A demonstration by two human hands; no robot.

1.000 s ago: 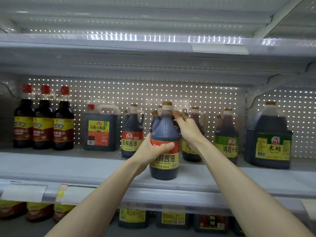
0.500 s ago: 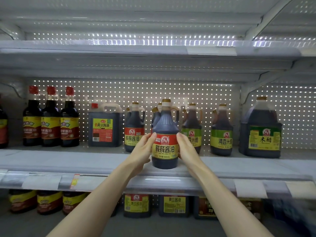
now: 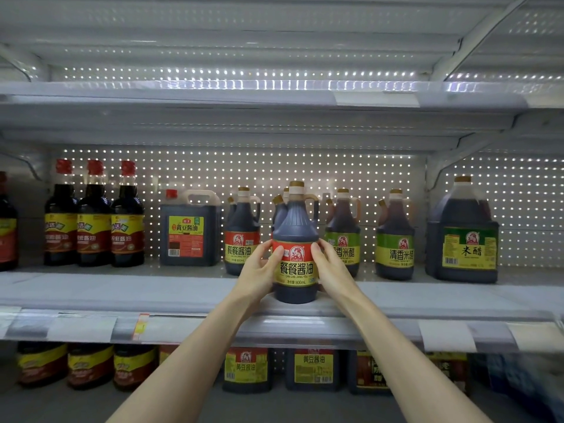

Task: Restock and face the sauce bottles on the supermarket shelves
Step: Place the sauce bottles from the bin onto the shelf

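A dark soy sauce bottle [image 3: 295, 227] with a red and yellow label and a tan cap stands upright near the front edge of the middle shelf [image 3: 152, 291]. Its label faces me. My left hand [image 3: 259, 273] holds its left side, thumb on the label. My right hand [image 3: 331, 270] holds its right side, fingers curled round the label. More bottles of the same kind stand directly behind it, partly hidden. A matching soy sauce bottle [image 3: 242, 233] stands further back on the left.
Two green-label vinegar bottles [image 3: 395, 239] and a large vinegar jug [image 3: 462, 236] stand to the right. A square soy jug [image 3: 189, 230] and three red-capped bottles [image 3: 93, 218] stand to the left. Price tags line the shelf rail [image 3: 305, 331]. Further bottles fill the lower shelf.
My right hand came down from the bottle's neck to its label side. The bottle now stands facing forward between both hands, slightly further back on the shelf than a second ago.
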